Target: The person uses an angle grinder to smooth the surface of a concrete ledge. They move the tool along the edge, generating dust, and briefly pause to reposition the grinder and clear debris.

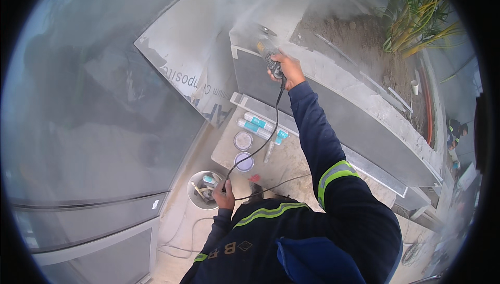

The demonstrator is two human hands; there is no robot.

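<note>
My right hand [289, 68] is wrapped round the body of an angle grinder [269, 56], held out at arm's length. The grinder's disc [267, 30] is at the top edge of a pale ledge [333, 78], in a cloud of dust that blurs the contact. A black power cord [273, 128] runs from the grinder's rear down to my left hand [224, 198], whose fingers are closed on it near my waist. Just beside that hand stands a white bucket [191, 186] with tools and a tube in it.
Sealant tubes [255, 128] and two round tins [243, 161] lie on a low slab [224, 151]. A printed composite sheet [177, 49] leans at the glass panes [104, 128] on the left. Soil and a palm plant [416, 18] fill the planter; another person [455, 132] is far right.
</note>
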